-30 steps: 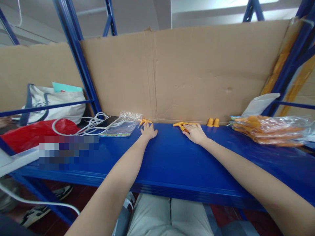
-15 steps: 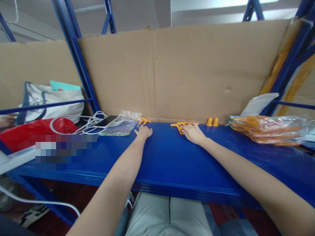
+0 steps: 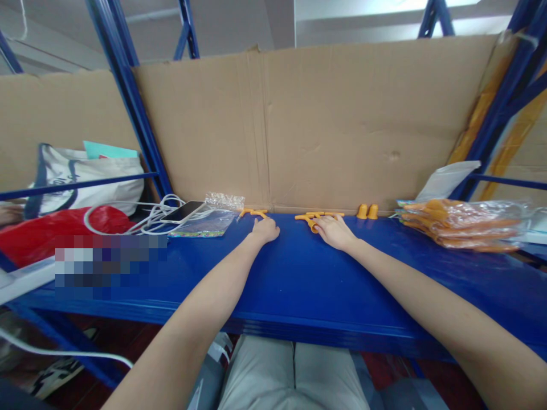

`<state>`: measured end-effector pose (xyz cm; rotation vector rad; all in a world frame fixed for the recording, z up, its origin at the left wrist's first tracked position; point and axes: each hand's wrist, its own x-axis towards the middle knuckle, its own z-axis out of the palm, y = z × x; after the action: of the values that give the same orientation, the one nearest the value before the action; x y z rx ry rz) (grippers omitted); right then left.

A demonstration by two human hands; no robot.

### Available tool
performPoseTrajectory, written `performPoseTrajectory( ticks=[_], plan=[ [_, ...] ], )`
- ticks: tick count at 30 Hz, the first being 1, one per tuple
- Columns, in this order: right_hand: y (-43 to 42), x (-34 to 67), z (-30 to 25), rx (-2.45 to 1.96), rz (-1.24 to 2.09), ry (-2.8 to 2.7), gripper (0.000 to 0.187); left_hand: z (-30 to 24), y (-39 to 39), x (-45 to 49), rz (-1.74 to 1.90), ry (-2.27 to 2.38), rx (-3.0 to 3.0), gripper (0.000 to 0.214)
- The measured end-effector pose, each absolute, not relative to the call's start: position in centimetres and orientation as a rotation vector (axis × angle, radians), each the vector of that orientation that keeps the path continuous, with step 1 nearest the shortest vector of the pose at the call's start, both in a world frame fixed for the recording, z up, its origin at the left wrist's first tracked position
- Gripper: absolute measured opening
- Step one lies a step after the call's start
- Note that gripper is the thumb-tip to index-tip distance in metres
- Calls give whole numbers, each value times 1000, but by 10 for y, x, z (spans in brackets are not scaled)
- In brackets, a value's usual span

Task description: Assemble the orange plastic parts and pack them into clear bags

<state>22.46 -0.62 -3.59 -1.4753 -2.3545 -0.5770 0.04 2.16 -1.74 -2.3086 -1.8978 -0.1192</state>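
My left hand is at the back of the blue shelf, its fingers curled in at the right end of an orange branched plastic piece. The fingertips are partly hidden behind the knuckles. Farther right, my right hand has its fingers closed round an orange plastic piece with a rounded, cup-like end. Another thin orange piece lies just behind those fingers, against the cardboard. Two small orange cups stand side by side to the right of my right hand.
Orange parts in clear bags are piled at the right. On the left lie a phone, white cables, a clear plastic bag and a red bag. A cardboard sheet closes off the back.
My left hand has shifted to the right and its spread fingers have curled in. The orange branched piece beside it has turned and moved slightly right. My right hand stays in place.
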Motion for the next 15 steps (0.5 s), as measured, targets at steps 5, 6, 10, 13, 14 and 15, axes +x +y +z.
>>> performPoseTrajectory(
  ticks=[5, 6, 10, 13, 14, 15],
  plan=[
    [-5, 225, -36, -1472, -583, -2357, 35, -22, 26, -1, -211, -1694, -2401, 39],
    [-5, 225, -37, -1472, -582, -2358, 35, -23, 27, 0, -234, -1648, -2427, 38],
    [-6, 225, -36, -1481, -578, -2356, 36, -24, 27, 6, -308, -1454, -2554, 33],
    [-8, 224, -35, -1493, -575, -2359, 37, -20, 24, 11, -430, -1427, -2585, 36],
    [-8, 224, -35, -1496, -573, -2360, 37, -20, 24, 11, -462, -1436, -2575, 39],
    [-8, 224, -35, -1496, -572, -2361, 37, -19, 23, 11, -479, -1449, -2561, 42]
  ],
)
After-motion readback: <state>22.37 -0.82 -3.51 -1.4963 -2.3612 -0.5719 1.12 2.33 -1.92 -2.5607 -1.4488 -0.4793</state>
